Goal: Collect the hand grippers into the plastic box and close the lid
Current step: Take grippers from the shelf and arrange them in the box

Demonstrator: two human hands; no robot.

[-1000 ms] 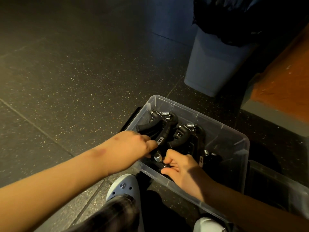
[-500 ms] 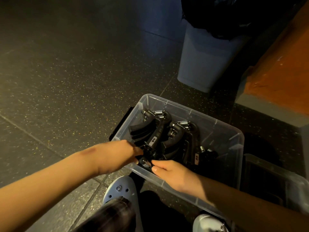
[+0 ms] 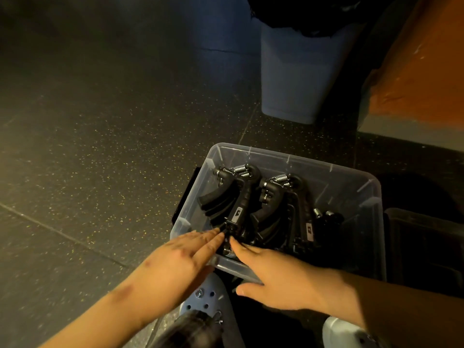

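A clear plastic box [image 3: 326, 172] stands open on the dark floor. Several black hand grippers with steel springs lie inside it: one at the left [image 3: 233, 197], one in the middle [image 3: 276, 209], another partly hidden at the right [image 3: 324, 219]. My left hand [image 3: 175, 262] reaches over the box's near rim with straight fingers, its fingertips touching the lower end of the left hand gripper. My right hand [image 3: 278, 275] lies over the near rim, fingers extended to the same spot, thumb spread outside the box. A dark lid [image 3: 426, 247] lies to the right of the box.
A pale waste bin [image 3: 296, 79] with a black bag stands just behind the box. An orange-topped block [image 3: 421, 71] fills the upper right. Two white clogs [image 3: 206, 300] are under my hands near the box's front. A dark flat thing [image 3: 187, 194] pokes out at the box's left side.
Both hands have drawn back toward the near rim and their fingers have straightened. The camera moved closer over the box.
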